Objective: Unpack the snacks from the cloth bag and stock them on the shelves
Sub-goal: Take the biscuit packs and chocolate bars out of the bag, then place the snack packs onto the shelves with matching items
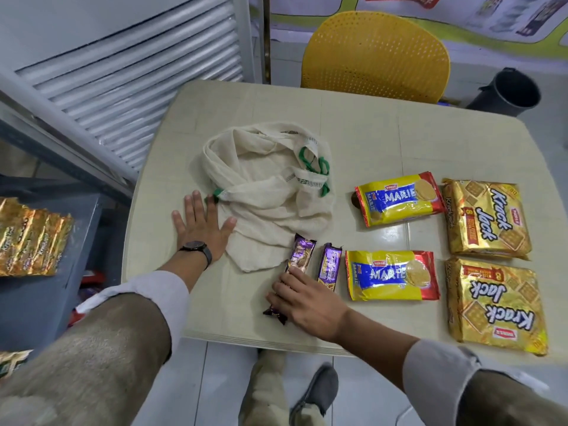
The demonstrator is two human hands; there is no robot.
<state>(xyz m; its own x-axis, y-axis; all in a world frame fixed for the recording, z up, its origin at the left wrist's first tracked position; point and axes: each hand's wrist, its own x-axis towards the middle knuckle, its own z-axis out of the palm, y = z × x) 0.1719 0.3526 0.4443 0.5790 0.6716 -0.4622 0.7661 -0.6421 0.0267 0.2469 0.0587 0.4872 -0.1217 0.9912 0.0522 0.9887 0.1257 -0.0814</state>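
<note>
Head view: left hand (201, 229) is laid flat on the table (353, 124), fingers spread, thumb touching the cloth bag (264, 195), which lies slack. Right hand (304, 298) is laid over the left purple bar (295, 265), fingers curled on it. Second bar (328, 264) just beside. Two Marie packs (399, 198) and two Krack Jack packs (488, 219) are set to the right.

You wore brown knitted sleeves (101, 348) over white rolled cuffs (147, 290), black round-faced wristwatch (196, 248) on left wrist, grey slip-on shoe (316, 392), beige trousers (267, 388).
</note>
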